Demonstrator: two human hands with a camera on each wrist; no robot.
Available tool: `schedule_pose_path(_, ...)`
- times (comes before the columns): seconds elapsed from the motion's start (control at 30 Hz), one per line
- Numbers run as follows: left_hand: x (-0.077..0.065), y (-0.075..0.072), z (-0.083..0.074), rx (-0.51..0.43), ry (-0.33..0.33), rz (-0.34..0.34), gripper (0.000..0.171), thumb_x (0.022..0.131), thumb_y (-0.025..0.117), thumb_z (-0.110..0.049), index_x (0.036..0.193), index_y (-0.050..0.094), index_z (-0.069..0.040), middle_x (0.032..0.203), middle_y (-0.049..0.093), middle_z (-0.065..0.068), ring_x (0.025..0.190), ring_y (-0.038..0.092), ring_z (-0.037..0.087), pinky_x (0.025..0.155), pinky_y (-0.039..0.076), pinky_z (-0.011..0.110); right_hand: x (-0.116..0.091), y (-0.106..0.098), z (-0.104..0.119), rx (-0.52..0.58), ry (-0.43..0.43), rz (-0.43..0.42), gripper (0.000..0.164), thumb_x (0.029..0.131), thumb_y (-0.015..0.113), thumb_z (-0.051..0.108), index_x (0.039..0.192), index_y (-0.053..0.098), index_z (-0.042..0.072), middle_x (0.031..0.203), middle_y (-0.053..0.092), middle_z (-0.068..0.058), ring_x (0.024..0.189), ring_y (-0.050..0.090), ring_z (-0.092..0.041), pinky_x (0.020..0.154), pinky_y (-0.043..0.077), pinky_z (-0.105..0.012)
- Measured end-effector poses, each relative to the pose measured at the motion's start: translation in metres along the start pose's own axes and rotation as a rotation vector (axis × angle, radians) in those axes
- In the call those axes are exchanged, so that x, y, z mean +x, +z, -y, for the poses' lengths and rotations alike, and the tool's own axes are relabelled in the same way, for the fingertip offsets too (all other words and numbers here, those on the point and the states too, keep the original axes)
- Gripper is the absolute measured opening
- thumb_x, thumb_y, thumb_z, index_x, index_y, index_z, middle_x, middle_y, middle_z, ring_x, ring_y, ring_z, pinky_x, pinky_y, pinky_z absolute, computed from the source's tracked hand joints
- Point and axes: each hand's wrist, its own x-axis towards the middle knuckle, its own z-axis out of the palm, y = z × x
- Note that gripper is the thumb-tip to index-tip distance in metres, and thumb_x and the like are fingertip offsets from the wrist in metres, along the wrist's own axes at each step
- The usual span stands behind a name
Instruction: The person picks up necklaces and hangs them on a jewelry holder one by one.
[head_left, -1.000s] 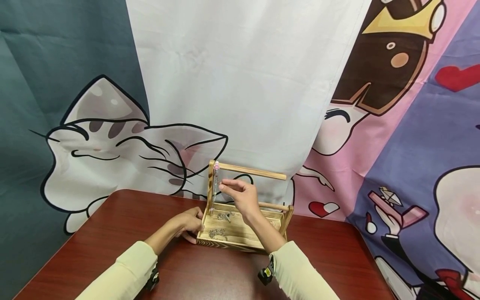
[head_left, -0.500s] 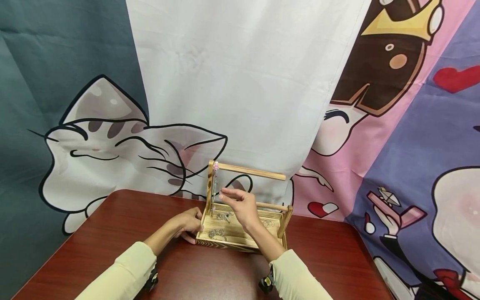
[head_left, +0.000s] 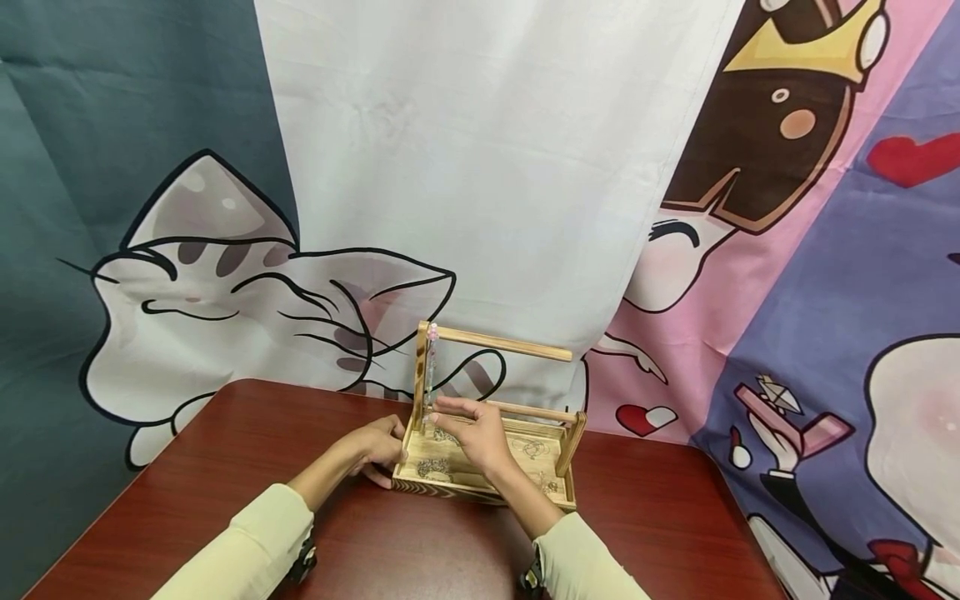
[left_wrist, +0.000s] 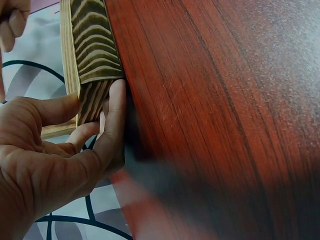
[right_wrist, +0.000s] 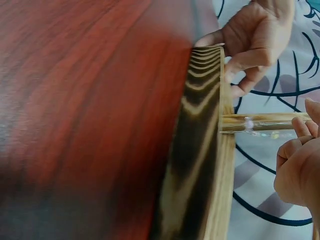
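Observation:
A wooden jewelry stand [head_left: 480,498], with a shallow tray, two side posts and crossbars, stands on the table. My left hand [head_left: 378,446] grips the tray's left end, thumb on one side and fingers underneath in the left wrist view. From the left end of the top bar [head_left: 502,342] hangs a strand of clear and pink beads [head_left: 431,367]. Beside its lower part is my right hand [head_left: 480,432], index finger extended and thumb a little below; contact with the strand is unclear. Thin silver chains [head_left: 433,468] lie in the tray's left half, partly hidden by the right hand.
More fine jewelry [head_left: 534,450] lies at the tray's right side. A lower crossbar [head_left: 536,412] runs along the back. The reddish-brown table [head_left: 645,517] ends just behind the stand, where a printed cartoon curtain [head_left: 480,167] hangs.
My right hand has come down along the bead strand, from its middle to its lower end, uncovering jewelry at the tray's right. The left hand stays on the tray's end.

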Motion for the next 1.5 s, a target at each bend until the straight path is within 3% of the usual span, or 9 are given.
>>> schedule_pose_path(0.2,-0.001,0.001,0.0,0.003,0.003,-0.007,0.034,0.09,0.062,0.01,0.12,0.049,0.0,0.095,0.068,0.02,0.079,0.071,0.025,0.059,0.071,0.036,-0.002,0.0,-0.016,-0.051,0.02,-0.014,0.035,0.099,0.087,0.015,0.132,0.081,0.002,0.125,0.085,-0.017,0.113,0.083,-0.028,0.099,0.067,-0.022)
schedule_pose_path(0.33,-0.001,0.001,-0.001,0.006,0.004,-0.01,0.035,0.09,0.063,0.011,0.12,0.05,0.0,0.093,0.068,0.019,0.077,0.07,0.025,0.058,0.071,0.037,0.0,-0.005,-0.026,-0.076,0.024,-0.033,0.034,0.099,0.087,0.017,0.13,0.082,0.003,0.123,0.085,-0.016,0.117,0.081,-0.03,0.097,0.066,-0.022)
schedule_pose_path(0.53,0.0,0.0,0.0,0.005,0.004,-0.013,0.033,0.091,0.063,0.01,0.119,0.049,0.0,0.095,0.068,0.019,0.077,0.071,0.025,0.058,0.071,0.036,0.001,-0.011,-0.037,-0.123,0.055,-0.067,0.035,0.099,0.087,0.018,0.13,0.082,0.002,0.123,0.085,-0.017,0.121,0.079,-0.034,0.104,0.066,-0.034)
schedule_pose_path(0.7,0.0,0.0,0.0,0.006,0.003,-0.014,0.032,0.092,0.063,0.011,0.119,0.049,0.0,0.094,0.068,0.019,0.077,0.07,0.025,0.058,0.071,0.036,0.004,-0.013,-0.043,-0.09,0.108,-0.084,0.037,0.098,0.087,0.015,0.13,0.08,-0.003,0.12,0.085,-0.018,0.112,0.082,-0.028,0.107,0.068,-0.041)
schedule_pose_path(0.83,0.0,0.0,0.0,0.003,0.003,-0.014,0.032,0.092,0.063,0.01,0.119,0.049,0.001,0.094,0.067,0.018,0.078,0.07,0.026,0.058,0.071,0.036,0.007,-0.014,-0.044,-0.047,0.131,-0.091,0.036,0.098,0.086,0.011,0.129,0.079,-0.005,0.119,0.085,-0.02,0.107,0.083,-0.025,0.105,0.069,-0.037)
schedule_pose_path(1.07,0.001,0.0,0.0,-0.004,-0.002,-0.01,0.032,0.092,0.061,0.011,0.119,0.048,0.001,0.098,0.069,0.02,0.079,0.072,0.026,0.059,0.071,0.037,0.011,-0.014,-0.048,-0.009,0.151,-0.09,0.033,0.096,0.086,0.006,0.127,0.08,-0.006,0.118,0.084,-0.023,0.104,0.083,-0.022,0.089,0.064,-0.016)
schedule_pose_path(1.33,-0.001,0.0,0.0,0.0,-0.006,-0.01,0.033,0.093,0.063,0.01,0.122,0.05,0.001,0.098,0.068,0.02,0.08,0.07,0.027,0.06,0.072,0.037,0.013,-0.017,-0.051,-0.037,0.156,-0.094,0.036,0.094,0.087,0.005,0.126,0.079,-0.008,0.115,0.085,-0.023,0.106,0.083,-0.029,0.097,0.071,-0.03)
schedule_pose_path(1.5,-0.001,0.001,0.0,0.005,-0.005,-0.012,0.031,0.095,0.064,0.009,0.122,0.05,0.0,0.098,0.068,0.02,0.08,0.069,0.027,0.06,0.071,0.037,0.016,-0.018,-0.053,-0.085,0.158,-0.088,0.034,0.094,0.087,0.006,0.125,0.081,-0.006,0.113,0.085,-0.02,0.1,0.082,-0.021,0.091,0.07,-0.025)
